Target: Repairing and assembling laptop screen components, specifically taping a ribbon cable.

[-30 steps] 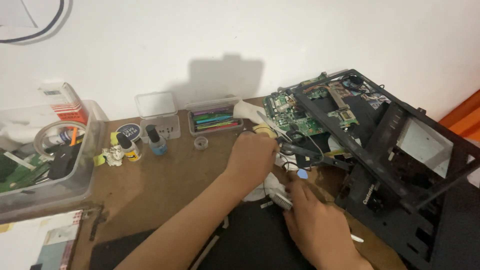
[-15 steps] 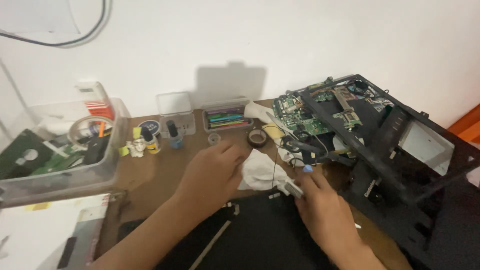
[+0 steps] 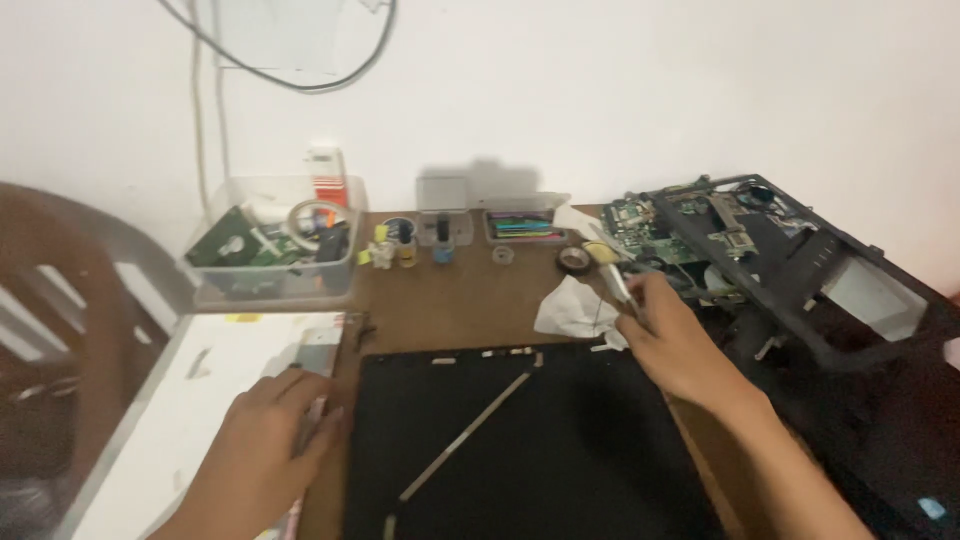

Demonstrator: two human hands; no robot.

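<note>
My right hand (image 3: 672,335) holds a thin metal tool (image 3: 617,280) like tweezers, its tip pointing up toward the opened laptop chassis (image 3: 800,280) with green circuit boards (image 3: 640,222). A crumpled white tissue (image 3: 570,308) lies just left of that hand. My left hand (image 3: 272,425) rests flat at the lower left, fingers on a grey flat piece (image 3: 318,352) at the edge of a white sheet (image 3: 200,400), beside a black panel (image 3: 520,440) with a thin metal strip (image 3: 470,425) across it.
A clear plastic box (image 3: 275,245) of parts stands at the back left. Small bottles (image 3: 405,243), a small clear case (image 3: 520,226) and a tape roll (image 3: 574,260) line the back of the wooden desk (image 3: 440,300). A chair (image 3: 60,300) is at far left.
My left hand has swung from the middle of the desk near the chassis down to the lower left. The view has shifted left and back. My right hand stays by the tissue with the tool.
</note>
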